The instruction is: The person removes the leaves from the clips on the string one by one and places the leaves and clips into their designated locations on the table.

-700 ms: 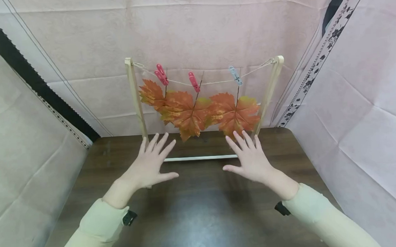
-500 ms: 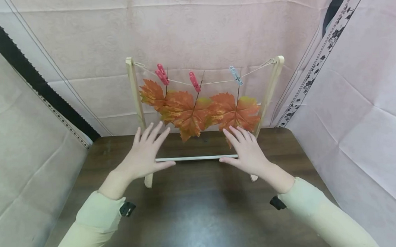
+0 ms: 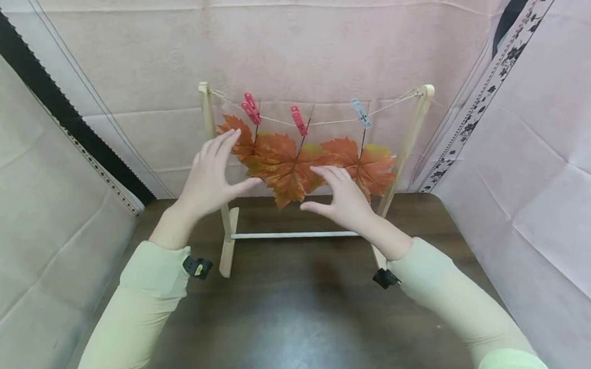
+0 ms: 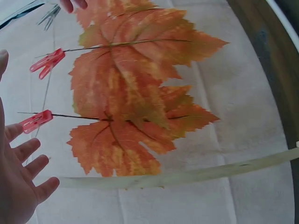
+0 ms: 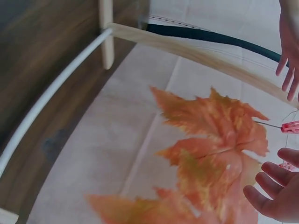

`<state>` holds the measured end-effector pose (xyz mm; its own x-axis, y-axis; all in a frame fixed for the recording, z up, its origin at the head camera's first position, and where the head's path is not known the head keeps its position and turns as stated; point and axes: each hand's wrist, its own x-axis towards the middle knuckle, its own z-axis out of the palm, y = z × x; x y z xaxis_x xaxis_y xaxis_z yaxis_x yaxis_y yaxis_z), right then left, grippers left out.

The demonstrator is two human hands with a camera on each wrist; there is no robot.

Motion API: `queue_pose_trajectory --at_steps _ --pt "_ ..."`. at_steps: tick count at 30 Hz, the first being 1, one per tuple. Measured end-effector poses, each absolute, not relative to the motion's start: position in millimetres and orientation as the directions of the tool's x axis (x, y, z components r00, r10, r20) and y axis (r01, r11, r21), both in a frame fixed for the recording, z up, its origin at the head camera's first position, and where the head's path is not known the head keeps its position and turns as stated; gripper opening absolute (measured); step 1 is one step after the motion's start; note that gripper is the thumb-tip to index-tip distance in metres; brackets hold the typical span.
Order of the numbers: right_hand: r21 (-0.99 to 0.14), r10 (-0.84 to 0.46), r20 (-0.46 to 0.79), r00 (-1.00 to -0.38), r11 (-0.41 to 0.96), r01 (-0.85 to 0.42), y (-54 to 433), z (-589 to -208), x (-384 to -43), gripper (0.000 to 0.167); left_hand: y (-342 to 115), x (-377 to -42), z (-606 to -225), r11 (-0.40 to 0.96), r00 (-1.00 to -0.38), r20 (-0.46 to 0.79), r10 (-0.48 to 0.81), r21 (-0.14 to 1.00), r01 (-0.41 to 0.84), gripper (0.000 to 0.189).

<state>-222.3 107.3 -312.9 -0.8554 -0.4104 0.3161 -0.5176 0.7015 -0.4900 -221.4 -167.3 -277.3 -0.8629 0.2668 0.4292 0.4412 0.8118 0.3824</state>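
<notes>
Three orange maple-like leaves hang by their stems from a string on a wooden stand. A pink clothespin [image 3: 251, 110] clips the left leaf [image 3: 238, 140], a second pink clothespin [image 3: 299, 121] the middle leaf [image 3: 287, 171], and a light blue clothespin [image 3: 360, 113] the right leaf [image 3: 370, 172]. My left hand [image 3: 207, 175] is raised by the left post, fingers extended near the left leaf and its pin. My right hand [image 3: 346, 201] is in front of the middle and right leaves, fingers gently bent, thumb apart. Neither hand holds anything; I cannot tell whether fingertips touch a leaf.
The stand has a left post [image 3: 207, 111], a right post [image 3: 413, 128] and a white crossbar [image 3: 293, 235] low between them. It stands on a dark wooden table [image 3: 282, 319]. Pale cloth [image 3: 318, 44] hangs behind and at both sides.
Both hands have moved forward and up from above the table to the hanging leaves, the right one also inward. The head view has shifted slightly. Leaves and clothespins keep their places on the string.
</notes>
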Motion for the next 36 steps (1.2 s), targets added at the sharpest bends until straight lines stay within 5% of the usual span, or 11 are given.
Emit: queue_pose_trajectory --at_steps 21,36 --pt "-0.711 -0.354 0.295 -0.888 0.540 -0.451 33 -276 -262 0.077 -159 -253 -239 0.615 -0.880 0.452 0.147 0.654 0.439 0.078" --pt "-0.794 -0.260 0.315 -0.913 0.455 -0.404 4 -275 -290 0.074 -151 -270 -220 0.590 -0.925 0.365 0.102 0.726 0.352 0.067"
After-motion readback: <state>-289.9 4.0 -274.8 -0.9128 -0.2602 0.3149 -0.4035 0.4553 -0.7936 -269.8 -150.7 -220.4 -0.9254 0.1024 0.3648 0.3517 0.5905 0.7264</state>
